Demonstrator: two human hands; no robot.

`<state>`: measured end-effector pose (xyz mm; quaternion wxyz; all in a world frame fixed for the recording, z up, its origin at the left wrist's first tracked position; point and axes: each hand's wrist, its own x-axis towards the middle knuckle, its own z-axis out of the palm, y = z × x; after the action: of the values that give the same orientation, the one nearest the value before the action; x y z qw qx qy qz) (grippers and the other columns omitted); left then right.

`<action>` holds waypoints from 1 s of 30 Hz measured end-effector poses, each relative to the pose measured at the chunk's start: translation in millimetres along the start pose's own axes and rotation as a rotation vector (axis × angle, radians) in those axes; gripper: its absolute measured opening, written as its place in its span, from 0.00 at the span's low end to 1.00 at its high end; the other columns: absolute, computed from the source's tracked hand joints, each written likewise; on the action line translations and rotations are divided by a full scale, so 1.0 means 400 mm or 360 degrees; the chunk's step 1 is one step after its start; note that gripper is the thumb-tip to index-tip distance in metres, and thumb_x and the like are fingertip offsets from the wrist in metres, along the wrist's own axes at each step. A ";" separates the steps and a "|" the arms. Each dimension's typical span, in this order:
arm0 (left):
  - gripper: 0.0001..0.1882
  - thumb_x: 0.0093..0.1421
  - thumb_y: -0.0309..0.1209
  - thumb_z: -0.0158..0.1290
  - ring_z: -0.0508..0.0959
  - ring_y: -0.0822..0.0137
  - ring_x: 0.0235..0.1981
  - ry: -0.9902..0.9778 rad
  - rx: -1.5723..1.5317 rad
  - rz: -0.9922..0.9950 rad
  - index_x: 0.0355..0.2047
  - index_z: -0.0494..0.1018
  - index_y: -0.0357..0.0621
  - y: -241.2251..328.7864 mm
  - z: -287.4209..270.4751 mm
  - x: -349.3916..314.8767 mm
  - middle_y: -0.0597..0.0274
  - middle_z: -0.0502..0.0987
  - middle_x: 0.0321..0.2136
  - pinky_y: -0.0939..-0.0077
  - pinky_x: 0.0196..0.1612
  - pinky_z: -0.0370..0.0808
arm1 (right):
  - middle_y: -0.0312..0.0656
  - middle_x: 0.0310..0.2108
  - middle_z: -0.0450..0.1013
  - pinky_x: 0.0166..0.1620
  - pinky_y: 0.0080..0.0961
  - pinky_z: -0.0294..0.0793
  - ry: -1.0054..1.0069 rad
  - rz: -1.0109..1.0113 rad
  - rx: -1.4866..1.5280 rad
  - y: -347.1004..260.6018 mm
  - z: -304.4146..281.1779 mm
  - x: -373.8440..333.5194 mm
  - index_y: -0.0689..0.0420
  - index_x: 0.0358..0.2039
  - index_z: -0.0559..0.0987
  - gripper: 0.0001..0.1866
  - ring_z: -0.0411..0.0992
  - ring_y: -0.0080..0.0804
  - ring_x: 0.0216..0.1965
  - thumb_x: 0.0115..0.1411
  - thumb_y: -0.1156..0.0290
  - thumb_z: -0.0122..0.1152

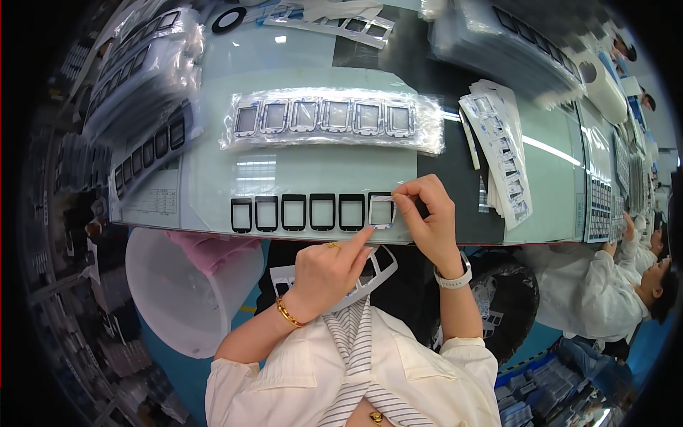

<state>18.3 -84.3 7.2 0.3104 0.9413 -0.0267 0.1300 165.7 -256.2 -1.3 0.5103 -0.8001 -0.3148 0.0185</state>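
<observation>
A row of several thin black rectangular frames (294, 213) lies along the table's near edge. At its right end, a thin white rectangular frame (381, 211) lies over a black one. My right hand (430, 213) pinches the white frame's upper right corner between thumb and forefinger. My left hand (324, 277) has its forefinger stretched to the white frame's lower left corner, the other fingers curled. A white strip with rectangular cut-outs (385, 268) passes beneath the left hand and appears held in it; the grip itself is hidden.
A clear-wrapped stack of frames (334, 117) lies mid-table, with white cut-out strips (501, 149) to its right. Tall plastic-wrapped stacks (153, 71) stand left and back right (512, 50). A translucent bin (185, 299) with pink material is below left. Another person (605, 285) sits at right.
</observation>
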 end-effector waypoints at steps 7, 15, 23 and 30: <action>0.19 0.64 0.32 0.62 0.75 0.65 0.15 -0.0025 -0.0030 0.0059 0.55 0.81 0.47 0.025 0.020 0.015 0.66 0.75 0.17 0.70 0.21 0.71 | 0.38 0.33 0.74 0.35 0.20 0.70 0.0003 0.0012 0.0034 -0.005 0.000 0.001 0.63 0.37 0.82 0.03 0.70 0.23 0.31 0.64 0.79 0.67; 0.18 0.64 0.32 0.61 0.76 0.64 0.16 -0.0075 -0.0043 0.0008 0.55 0.81 0.48 0.038 0.039 0.025 0.65 0.77 0.18 0.69 0.21 0.71 | 0.39 0.36 0.75 0.35 0.22 0.70 -0.0003 0.0012 0.0030 -0.011 -0.002 0.001 0.62 0.37 0.82 0.04 0.71 0.26 0.33 0.62 0.79 0.68; 0.17 0.65 0.35 0.61 0.76 0.65 0.14 -0.0039 -0.0111 -0.0012 0.54 0.81 0.49 0.033 0.043 0.026 0.66 0.75 0.16 0.69 0.20 0.71 | 0.42 0.46 0.74 0.35 0.22 0.71 0.0061 -0.0095 -0.0111 -0.012 0.011 0.003 0.61 0.38 0.82 0.05 0.73 0.30 0.40 0.61 0.81 0.68; 0.17 0.65 0.35 0.61 0.76 0.65 0.14 -0.0019 -0.0121 0.0000 0.53 0.81 0.49 0.030 0.041 0.026 0.67 0.75 0.16 0.69 0.20 0.71 | 0.45 0.46 0.75 0.38 0.28 0.75 -0.0025 -0.0147 -0.0318 -0.022 0.014 0.021 0.62 0.38 0.81 0.06 0.76 0.38 0.41 0.60 0.82 0.67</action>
<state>30.3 -103.5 4.1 0.3457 0.9296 -0.0336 0.1232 166.2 -244.8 5.5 0.4257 -0.8315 -0.3556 -0.0304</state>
